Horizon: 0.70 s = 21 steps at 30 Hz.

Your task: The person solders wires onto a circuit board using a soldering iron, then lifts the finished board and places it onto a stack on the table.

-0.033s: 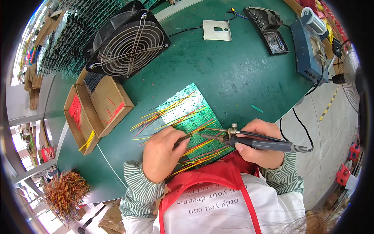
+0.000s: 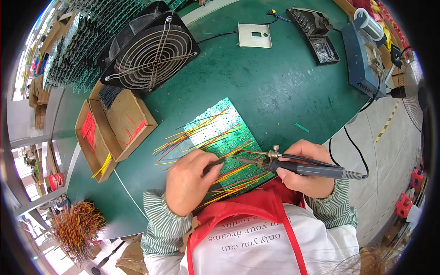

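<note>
A green circuit board (image 2: 233, 114) lies on the table before me, with several yellow, red and black wires (image 2: 250, 182) attached in rows and trailing to the left. My left hand (image 2: 190, 178) is closed at the board's left side, pinching a thin black wire (image 2: 221, 161) between thumb and forefinger. In my right hand (image 2: 308, 169) is a grey-handled soldering iron (image 2: 316, 169). Its tip and the thin feed tube above it point left, over the board, close to the end of the black wire. Whether the tip touches the board I cannot tell.
A cardboard box (image 2: 120, 130) of red, yellow and black wires sits at left, below a black fan (image 2: 153, 57). Farther back are a white plate (image 2: 255, 35), a black tray (image 2: 323, 49) and a blue soldering station (image 2: 364, 59) with a solder spool (image 2: 369, 24). Wire bundles (image 2: 78, 229) hang lower left.
My left hand has shifted very slightly to the left. The soldering iron and the board hold their places.
</note>
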Available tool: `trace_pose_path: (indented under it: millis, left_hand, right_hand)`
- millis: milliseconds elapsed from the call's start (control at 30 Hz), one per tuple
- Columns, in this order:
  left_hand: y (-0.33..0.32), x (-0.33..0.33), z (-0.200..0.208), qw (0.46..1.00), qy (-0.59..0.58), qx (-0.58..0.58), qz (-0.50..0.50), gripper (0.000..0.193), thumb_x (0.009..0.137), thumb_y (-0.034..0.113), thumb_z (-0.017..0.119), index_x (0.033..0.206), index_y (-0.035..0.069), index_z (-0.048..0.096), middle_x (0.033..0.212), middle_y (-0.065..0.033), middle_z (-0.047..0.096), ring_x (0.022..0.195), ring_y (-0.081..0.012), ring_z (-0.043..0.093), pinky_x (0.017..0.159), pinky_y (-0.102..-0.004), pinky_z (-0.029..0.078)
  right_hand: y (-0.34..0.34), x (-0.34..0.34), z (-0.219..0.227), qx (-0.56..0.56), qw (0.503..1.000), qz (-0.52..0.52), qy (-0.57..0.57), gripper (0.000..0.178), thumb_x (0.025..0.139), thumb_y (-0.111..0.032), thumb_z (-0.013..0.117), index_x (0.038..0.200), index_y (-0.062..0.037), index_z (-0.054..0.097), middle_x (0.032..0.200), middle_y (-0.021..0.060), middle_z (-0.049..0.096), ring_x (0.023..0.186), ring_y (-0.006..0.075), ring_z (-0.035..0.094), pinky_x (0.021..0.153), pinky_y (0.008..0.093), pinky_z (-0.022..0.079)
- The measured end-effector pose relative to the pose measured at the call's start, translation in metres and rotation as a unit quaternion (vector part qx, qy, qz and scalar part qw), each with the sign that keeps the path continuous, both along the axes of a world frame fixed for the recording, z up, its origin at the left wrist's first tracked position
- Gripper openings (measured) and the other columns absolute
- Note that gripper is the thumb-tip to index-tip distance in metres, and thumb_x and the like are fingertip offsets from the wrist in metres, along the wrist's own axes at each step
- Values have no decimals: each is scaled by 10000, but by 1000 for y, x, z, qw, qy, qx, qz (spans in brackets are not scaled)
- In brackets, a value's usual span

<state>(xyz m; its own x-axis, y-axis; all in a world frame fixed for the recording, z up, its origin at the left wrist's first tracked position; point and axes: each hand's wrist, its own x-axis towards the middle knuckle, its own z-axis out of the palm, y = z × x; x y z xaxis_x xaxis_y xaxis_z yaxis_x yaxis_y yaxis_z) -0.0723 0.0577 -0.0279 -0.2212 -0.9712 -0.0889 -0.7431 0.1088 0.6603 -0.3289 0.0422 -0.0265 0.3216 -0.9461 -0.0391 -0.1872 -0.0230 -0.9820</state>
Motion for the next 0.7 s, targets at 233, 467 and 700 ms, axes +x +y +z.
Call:
trace_pose_path:
  millis: [233, 467, 700]
  left_hand:
    - [-5, 13, 33, 970, -153, -91, 167, 103, 796, 110, 666, 855, 31, 637, 840, -106, 649, 718, -286, 626, 635, -366, 493]
    - [-7, -21, -2, 999, -31, -13, -20, 114, 799, 123, 666, 824, 24, 615, 772, -108, 603, 695, -299, 600, 619, -385, 476]
    - [-12, -24, -6, 999, -25, 12, -19, 118, 796, 124, 667, 821, 22, 613, 766, -114, 595, 688, -302, 598, 606, -385, 469]
  right_hand:
    - [2, -10, 3, -3, 1000, -14, 14, 183, 711, -93, 726, 812, -20, 592, 662, 46, 634, 542, 103, 587, 511, 234, 451]
    - [1, -16, 4, -10, 999, -24, 47, 189, 723, -113, 722, 826, -13, 599, 667, 42, 640, 561, 92, 591, 533, 225, 457]
    - [0, -14, -2, 27, 999, -35, 11, 182, 717, -98, 715, 831, -14, 599, 670, 44, 643, 574, 100, 602, 540, 236, 465]
